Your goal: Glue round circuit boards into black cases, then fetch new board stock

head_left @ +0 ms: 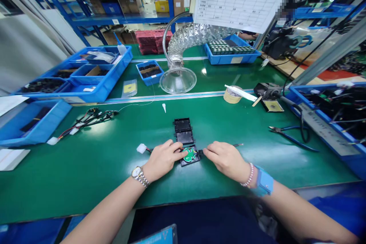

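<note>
A small black plastic case [191, 163] lies on the green bench with a green circuit board [188, 154] in it. My left hand [163, 158] grips the case's left side, its thumb on the board and fingers curled at the upper edge. From beneath this hand a cable with a white connector [141, 148] comes out to the left. My right hand [225, 158] is closed in a pinch on a black cable [201, 153] at the case's right side; a bare wire end [238, 145] shows beyond the knuckles. Just behind lie two black plastic covers [183, 131].
A clear suction hood [177, 81] hangs behind the work. Cutting pliers [293, 137], a soldering iron [281, 95] and a tape roll [232, 94] lie right. Wired harnesses [85, 121] lie left. Blue bins [331, 122] flank both sides; a small white nozzle [164, 107] lies mid-bench.
</note>
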`<state>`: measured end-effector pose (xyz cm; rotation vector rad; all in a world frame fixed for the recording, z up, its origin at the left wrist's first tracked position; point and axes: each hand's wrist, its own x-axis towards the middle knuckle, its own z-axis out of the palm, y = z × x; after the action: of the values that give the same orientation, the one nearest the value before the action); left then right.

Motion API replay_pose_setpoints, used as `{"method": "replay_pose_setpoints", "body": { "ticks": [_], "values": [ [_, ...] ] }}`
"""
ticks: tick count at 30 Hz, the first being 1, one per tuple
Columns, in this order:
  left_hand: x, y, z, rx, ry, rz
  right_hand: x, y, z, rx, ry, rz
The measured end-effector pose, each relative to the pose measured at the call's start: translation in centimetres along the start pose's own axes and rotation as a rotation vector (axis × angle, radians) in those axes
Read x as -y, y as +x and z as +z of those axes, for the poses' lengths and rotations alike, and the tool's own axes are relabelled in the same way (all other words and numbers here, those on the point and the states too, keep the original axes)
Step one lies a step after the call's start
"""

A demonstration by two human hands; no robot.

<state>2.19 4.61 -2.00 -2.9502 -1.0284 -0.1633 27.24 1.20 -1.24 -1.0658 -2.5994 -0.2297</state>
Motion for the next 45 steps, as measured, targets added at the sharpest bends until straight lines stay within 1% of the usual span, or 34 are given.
{"method": "replay_pose_setpoints", "body": {
  "ticks": [2, 5, 8, 10, 13, 17, 19, 22, 25, 28, 29, 30, 31, 33, 36, 38, 39, 40, 43, 45],
  "values": [
    [-0.2, 0.4, -0.3, 0.048, 0.033, 0.023, 0.3, -0.1, 0.2, 0.015, -0.004, -0.004],
    [-0.6, 0.8, -1.2, 0.109, 0.037, 0.08, 0.6, -0.3, 0.6, 0.031, 0.01, 0.004],
    [-1.2, 0.7, -2.3, 0.165, -0.009, 0.12, 0.8, -0.7, 1.0, 0.047, 0.04, 0.038],
    [-1.6, 0.4, -2.7, 0.184, -0.054, 0.113, 0.9, -0.9, 1.2, 0.061, 0.058, 0.065],
    [-2.1, -0.3, -2.2, 0.159, -0.076, 0.083, 1.0, -1.0, 1.2, 0.086, 0.073, 0.092],
    [-2.7, -1.0, -0.6, 0.116, 0.002, 0.039, 1.0, -0.9, 1.1, 0.131, 0.107, 0.096],
    [-2.9, -1.2, -0.1, 0.1, 0.02, 0.023, 1.1, -0.7, 0.9, 0.164, 0.174, 0.132],
    [-3.1, -1.3, 0.0, 0.085, 0.017, 0.012, 0.9, -0.1, 0.4, 0.239, 0.34, 0.255],
    [-3.2, -1.3, -0.2, 0.088, 0.006, 0.017, 0.2, 0.9, 0.1, 0.367, 0.474, 0.343],
    [-3.1, -1.2, -0.3, 0.086, -0.001, 0.012, -0.8, 2.2, 0.1, 0.534, 0.605, 0.33],
    [-3.1, -1.2, -0.3, 0.083, -0.005, 0.011, -1.1, 2.5, 0.0, 0.569, 0.64, 0.32],
    [-3.1, -1.2, -0.3, 0.08, -0.01, 0.013, -1.3, 2.9, 0.0, 0.579, 0.654, 0.306],
    [-3.0, -1.2, -0.3, 0.08, -0.015, 0.016, -1.4, 3.1, 0.0, 0.558, 0.64, 0.282],
    [-3.0, -1.2, -0.2, 0.087, -0.023, 0.026, -1.4, 3.3, -0.2, 0.467, 0.519, 0.192],
    [-2.9, -1.2, -0.1, 0.102, -0.024, 0.024, -1.1, 2.9, -0.2, 0.347, 0.249, -0.054],
    [-2.9, -1.3, -0.1, 0.105, -0.027, 0.019, -1.1, 2.3, -0.1, 0.296, 0.135, -0.19],
    [-2.9, -1.3, -0.2, 0.105, -0.03, 0.017, -1.2, 2.0, 0.0, 0.27, 0.113, -0.216],
    [-3.0, -1.3, -0.2, 0.104, -0.034, 0.015, -1.2, 1.8, 0.2, 0.25, 0.113, -0.209],
    [-3.0, -1.3, -0.2, 0.095, -0.048, 0.007, -1.2, 1.3, 0.6, 0.228, 0.154, -0.115],
    [-3.0, -1.3, -0.3, 0.092, -0.058, 0.009, -1.1, 1.3, 0.9, 0.23, 0.138, -0.095]
  ]
}}
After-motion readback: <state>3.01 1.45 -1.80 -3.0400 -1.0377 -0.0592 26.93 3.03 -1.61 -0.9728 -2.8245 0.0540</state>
